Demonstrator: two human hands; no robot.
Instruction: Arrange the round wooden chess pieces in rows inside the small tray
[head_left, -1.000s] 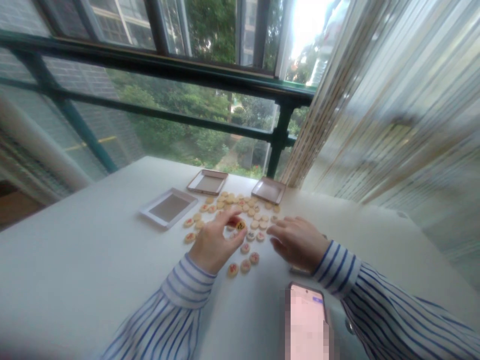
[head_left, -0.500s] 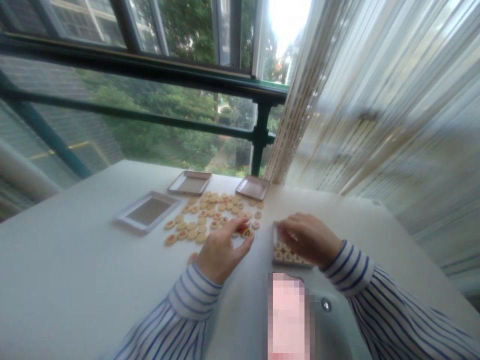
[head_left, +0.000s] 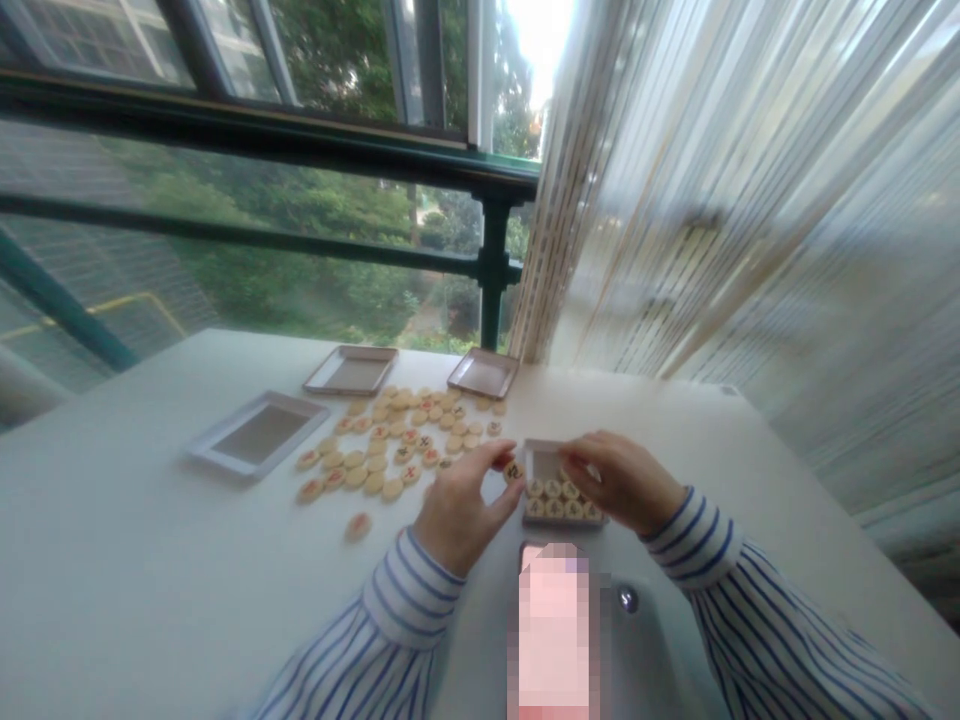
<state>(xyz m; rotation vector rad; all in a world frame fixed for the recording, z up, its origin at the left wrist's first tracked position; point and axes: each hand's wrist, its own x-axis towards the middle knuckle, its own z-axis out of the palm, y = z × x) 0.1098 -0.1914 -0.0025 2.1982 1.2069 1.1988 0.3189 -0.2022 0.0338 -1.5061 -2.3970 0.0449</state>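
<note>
My left hand [head_left: 469, 500] pinches a round wooden Chinese chess piece [head_left: 513, 471] with a dark character, between thumb and forefinger, just left of a small box [head_left: 530, 521]. Inside the box, several chess pieces [head_left: 553, 509] lie face up in rows in the near part; its far left part shows bare bottom. Over the box's right side, my right hand [head_left: 626, 480] has its fingers bent together and pointing down. Whatever those fingertips hold is hidden. Many loose chess pieces [head_left: 375, 481], some with red characters and some blank side up, spread out left of my left hand.
Three shallow trays or lids stand around the loose pieces: a white one [head_left: 201, 452] at left, a brownish one [head_left: 311, 388] behind, another [head_left: 483, 391] at back right. Past the white table [head_left: 135, 540] are a green railing [head_left: 491, 270] and a string curtain [head_left: 637, 200].
My left hand has moved toward the box, still pinching the chess piece. My right hand stays over the box, shifted slightly so more of its pieces show. The view has turned slightly right.
</note>
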